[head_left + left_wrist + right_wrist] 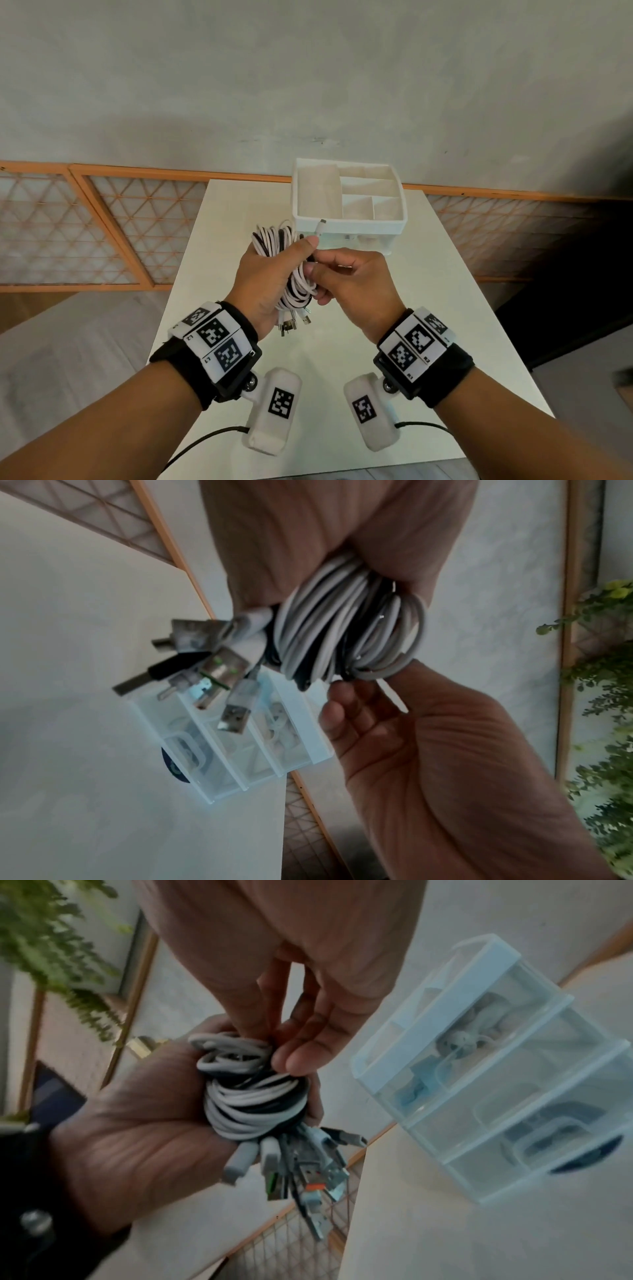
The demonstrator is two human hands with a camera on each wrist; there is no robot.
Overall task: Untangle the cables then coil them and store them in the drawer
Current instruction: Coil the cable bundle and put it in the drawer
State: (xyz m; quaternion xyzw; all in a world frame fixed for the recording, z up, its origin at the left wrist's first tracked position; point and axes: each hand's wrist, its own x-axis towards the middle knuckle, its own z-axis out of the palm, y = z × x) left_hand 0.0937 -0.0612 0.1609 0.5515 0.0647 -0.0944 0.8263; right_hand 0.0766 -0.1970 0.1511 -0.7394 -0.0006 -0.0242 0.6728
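Both hands meet above the surface [342, 359] | left hand [263, 284] fingers curled round the coiled bundle of cables [291, 274], plugs [291, 322] hanging below its fingers | right hand [356, 284] fingers pinching the coil's strands beside the left thumb | drawer unit [349, 205] beyond the fingertips, top tray open.

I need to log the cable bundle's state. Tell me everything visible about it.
The cable bundle is a coil of white and black round cables, plastic-sheathed by the look, held in the air above the table in front of the drawer unit. The left hand grips it; the right hand pinches its loops. Several metal USB plugs hang from its lower end, and one white plug sticks up.
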